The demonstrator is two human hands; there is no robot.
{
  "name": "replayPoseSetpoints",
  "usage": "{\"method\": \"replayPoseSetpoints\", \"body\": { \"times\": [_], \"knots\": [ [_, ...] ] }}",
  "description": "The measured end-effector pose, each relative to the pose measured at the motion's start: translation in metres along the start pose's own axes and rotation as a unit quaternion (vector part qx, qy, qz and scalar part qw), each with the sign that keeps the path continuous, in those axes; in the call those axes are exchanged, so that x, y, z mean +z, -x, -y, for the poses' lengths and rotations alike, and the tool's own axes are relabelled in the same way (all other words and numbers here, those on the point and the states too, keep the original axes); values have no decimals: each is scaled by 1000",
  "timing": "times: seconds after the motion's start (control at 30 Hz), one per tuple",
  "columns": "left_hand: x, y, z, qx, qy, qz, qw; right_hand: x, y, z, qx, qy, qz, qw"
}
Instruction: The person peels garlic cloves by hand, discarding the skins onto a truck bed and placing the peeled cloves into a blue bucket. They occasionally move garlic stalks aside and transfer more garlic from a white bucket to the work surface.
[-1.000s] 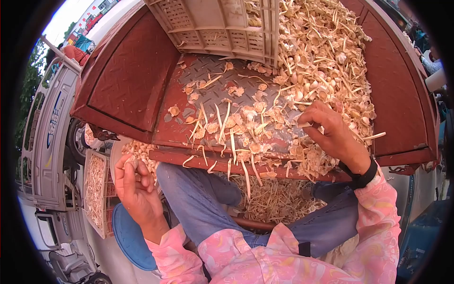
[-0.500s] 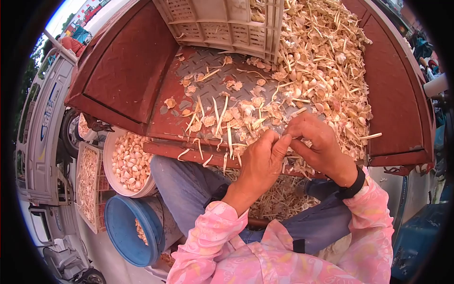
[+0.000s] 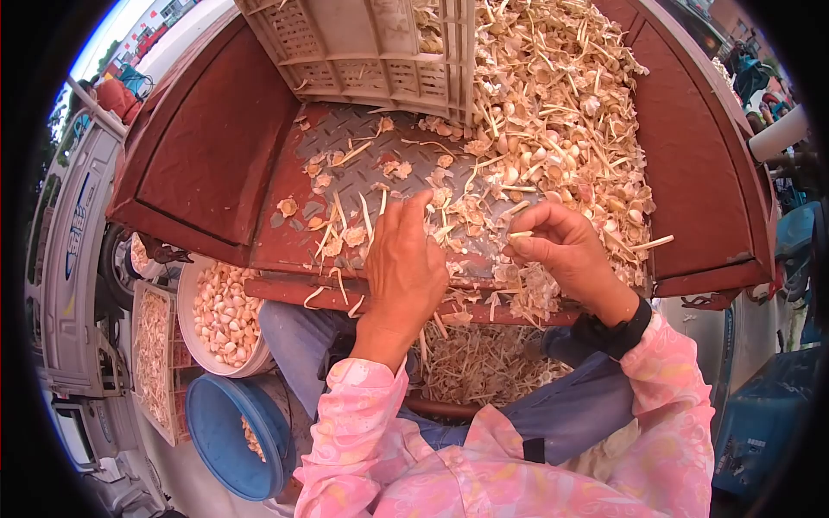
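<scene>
Pinched between the thumb and forefinger of my right hand [image 3: 566,252] is a small pale garlic clove [image 3: 520,235]. It sits just in front of the heap of garlic cloves, skins and stalks [image 3: 561,121]. My left hand [image 3: 403,272] is held over the near edge of the red metal bed, back up, with its fingers stretched forward. Nothing shows in it, though its palm side is hidden. Loose dry stalks [image 3: 341,216] and papery skins [image 3: 397,168] lie around its fingertips on the treadplate floor [image 3: 345,129].
An upended plastic crate [image 3: 371,60] stands at the back of the bed. Left of my legs are a white bucket of cloves [image 3: 192,332], a blue-rimmed bucket [image 3: 203,432] and a crate of scraps [image 3: 177,380]. Red side panels [image 3: 704,164] bound the bed.
My hands have parted. The left moved left and its fingers straightened out; the right stays near the heap, now with a clove visible in its fingertips. The view has shifted slightly.
</scene>
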State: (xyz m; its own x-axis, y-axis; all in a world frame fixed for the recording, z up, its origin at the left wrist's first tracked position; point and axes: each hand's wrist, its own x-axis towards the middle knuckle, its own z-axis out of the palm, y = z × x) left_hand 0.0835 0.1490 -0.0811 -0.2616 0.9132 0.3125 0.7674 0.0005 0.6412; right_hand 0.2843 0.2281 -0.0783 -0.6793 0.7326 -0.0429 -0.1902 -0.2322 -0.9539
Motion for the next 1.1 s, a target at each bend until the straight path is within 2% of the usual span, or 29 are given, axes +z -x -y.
{"method": "replayPoseSetpoints", "body": {
  "times": [0.07,0.17,0.27,0.3,0.37,0.4,0.5,0.53,0.63,0.67,0.77,0.83,0.87,0.9,0.93,1.0,1.1],
  "knots": [
    [2,-13,22,95,-210,-30,973,-7,-5,3,3,2,-16,1000],
    [20,-9,34,24,-193,88,977,-31,-24,10,-17,-75,-107,991],
    [22,19,12,84,-151,148,974,-49,-45,12,31,26,-167,985],
    [22,31,3,103,-142,169,970,-52,-53,8,35,144,-156,977],
    [13,53,-19,142,-98,221,960,-52,-69,1,39,369,-128,920],
    [6,56,-28,162,-76,247,952,-48,-71,-1,-23,526,-132,840],
    [-16,48,-43,133,20,298,945,-42,-72,-13,-134,678,-116,714],
    [-18,42,-45,136,22,226,964,-32,-69,-6,-73,691,-101,712],
    [-14,18,-31,58,131,155,977,-28,-66,-5,-61,703,-69,705],
    [-13,13,-30,67,117,133,982,-27,-64,-3,-68,692,-51,717],
    [0,9,-30,-78,242,121,959,-28,-51,-2,-101,646,4,757],
    [18,9,-26,-52,245,75,965,-24,-46,-3,-141,592,27,793],
    [25,9,-26,-40,244,61,967,-17,-39,0,-125,585,17,801],
    [30,8,-28,-28,243,47,969,-7,-32,3,-126,599,26,790],
    [30,7,-32,-10,239,52,970,3,-25,5,-128,613,32,779],
    [34,9,-28,-29,231,72,970,9,-15,1,-148,627,35,764],
    [34,11,-21,-85,283,110,949,4,-15,6,-90,570,95,811]
  ]
}}
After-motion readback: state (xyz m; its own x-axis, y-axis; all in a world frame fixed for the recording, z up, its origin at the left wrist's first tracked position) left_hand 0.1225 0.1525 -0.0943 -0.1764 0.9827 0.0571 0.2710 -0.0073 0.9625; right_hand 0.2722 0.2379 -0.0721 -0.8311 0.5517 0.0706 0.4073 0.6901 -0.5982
